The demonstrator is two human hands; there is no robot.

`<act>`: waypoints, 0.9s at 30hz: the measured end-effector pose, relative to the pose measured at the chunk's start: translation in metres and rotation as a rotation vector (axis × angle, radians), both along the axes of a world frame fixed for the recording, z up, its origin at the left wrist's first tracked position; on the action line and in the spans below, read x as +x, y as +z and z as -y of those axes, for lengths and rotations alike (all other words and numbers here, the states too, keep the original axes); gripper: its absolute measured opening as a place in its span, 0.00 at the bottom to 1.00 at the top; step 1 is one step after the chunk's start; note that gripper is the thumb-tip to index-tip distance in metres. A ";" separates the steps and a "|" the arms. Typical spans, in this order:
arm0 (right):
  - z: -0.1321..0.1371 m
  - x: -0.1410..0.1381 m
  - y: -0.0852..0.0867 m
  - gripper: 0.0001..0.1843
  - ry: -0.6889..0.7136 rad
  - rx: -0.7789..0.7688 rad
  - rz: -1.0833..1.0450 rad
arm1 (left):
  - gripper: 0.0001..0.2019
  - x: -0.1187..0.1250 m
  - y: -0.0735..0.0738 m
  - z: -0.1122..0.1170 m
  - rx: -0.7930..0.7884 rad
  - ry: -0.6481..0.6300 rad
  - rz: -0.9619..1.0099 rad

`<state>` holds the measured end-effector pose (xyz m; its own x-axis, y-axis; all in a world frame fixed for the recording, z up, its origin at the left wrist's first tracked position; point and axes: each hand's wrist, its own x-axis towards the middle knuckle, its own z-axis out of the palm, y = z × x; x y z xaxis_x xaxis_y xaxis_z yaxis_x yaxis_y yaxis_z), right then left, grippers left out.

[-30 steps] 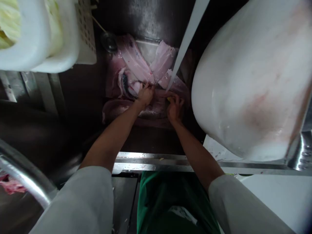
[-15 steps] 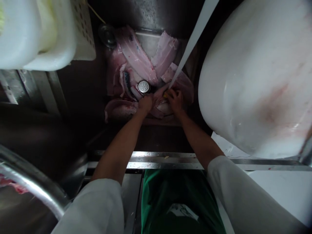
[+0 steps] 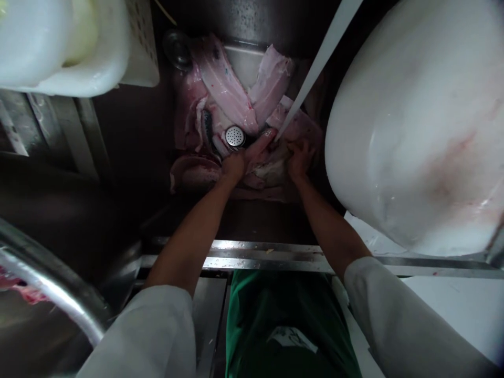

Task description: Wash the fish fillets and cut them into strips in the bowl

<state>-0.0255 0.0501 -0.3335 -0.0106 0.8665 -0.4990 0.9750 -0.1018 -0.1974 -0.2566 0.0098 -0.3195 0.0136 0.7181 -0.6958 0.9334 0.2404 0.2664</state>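
Pink fish fillets [image 3: 232, 89] lie spread over the bottom of a dark metal sink [image 3: 134, 126]. My left hand [image 3: 233, 165] is closed on the near end of a fish fillet [image 3: 260, 147] that slants up to the right. To its right, my right hand [image 3: 300, 158] rests on the pale part of the fish with fingers bent. A small yellowish thing shows at those fingertips, too dark to name. A straight white band [image 3: 315, 73], a pipe or a water stream, comes down between the hands onto the fish. Beyond my left hand sits a round perforated metal disc [image 3: 235, 136].
A large white tub [image 3: 405, 131] stands close on the right. White containers [image 3: 94, 68] and a perforated basket [image 3: 144, 47] are at the upper left. A dark round fitting [image 3: 177, 50] lies by the fish. The metal sink edge [image 3: 260, 254] runs before my green apron.
My right hand has moved right across the fish, away from the white band. The fillet between my hands now shows more fully. My left hand stays in nearly the same place.
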 end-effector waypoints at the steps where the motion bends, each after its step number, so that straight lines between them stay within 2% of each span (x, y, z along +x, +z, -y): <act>1: -0.004 0.001 0.003 0.33 -0.027 0.029 0.015 | 0.22 0.003 0.002 0.001 -0.008 0.043 -0.030; 3: 0.001 -0.008 0.009 0.34 0.009 0.030 -0.004 | 0.25 0.011 0.006 0.002 -0.011 0.097 -0.054; 5: 0.017 -0.025 0.013 0.34 0.149 -0.038 -0.072 | 0.27 0.019 0.007 0.002 -0.008 0.075 -0.053; 7: 0.032 -0.041 0.011 0.32 0.310 -0.143 -0.146 | 0.27 0.024 0.006 0.003 -0.013 0.021 -0.064; 9: 0.034 -0.049 0.004 0.31 0.352 -0.183 -0.153 | 0.28 0.024 0.003 0.007 -0.029 -0.014 -0.081; 11: 0.017 -0.050 -0.007 0.31 0.238 -0.121 -0.077 | 0.28 0.021 0.002 0.011 -0.038 -0.021 -0.085; 13: -0.012 -0.045 -0.018 0.30 0.102 -0.034 -0.009 | 0.28 0.018 0.004 0.016 -0.047 -0.023 -0.079; 15: -0.042 -0.039 -0.026 0.29 0.021 0.035 -0.019 | 0.29 0.018 0.008 0.020 -0.063 -0.016 -0.067; 17: -0.055 -0.032 -0.029 0.27 -0.049 0.107 -0.093 | 0.29 0.022 0.012 0.019 -0.088 0.015 -0.077; 18: -0.053 -0.030 -0.029 0.27 -0.089 0.154 -0.142 | 0.30 0.025 0.013 0.018 -0.082 0.037 -0.093; 20: -0.032 -0.029 -0.026 0.27 -0.124 0.239 -0.256 | 0.33 0.034 0.012 0.011 -0.006 0.070 -0.125; 22: 0.002 -0.032 -0.023 0.25 -0.068 0.251 -0.357 | 0.35 0.043 0.008 0.004 0.110 0.060 -0.094; 24: 0.030 -0.038 -0.025 0.24 0.017 0.196 -0.401 | 0.35 0.049 0.000 -0.001 0.181 0.030 -0.006; 26: 0.038 -0.044 -0.034 0.23 0.065 0.141 -0.392 | 0.35 0.052 -0.011 -0.001 0.206 0.035 0.081; 27: 0.032 -0.046 -0.041 0.23 0.068 0.134 -0.381 | 0.34 0.053 -0.016 0.000 0.212 0.059 0.112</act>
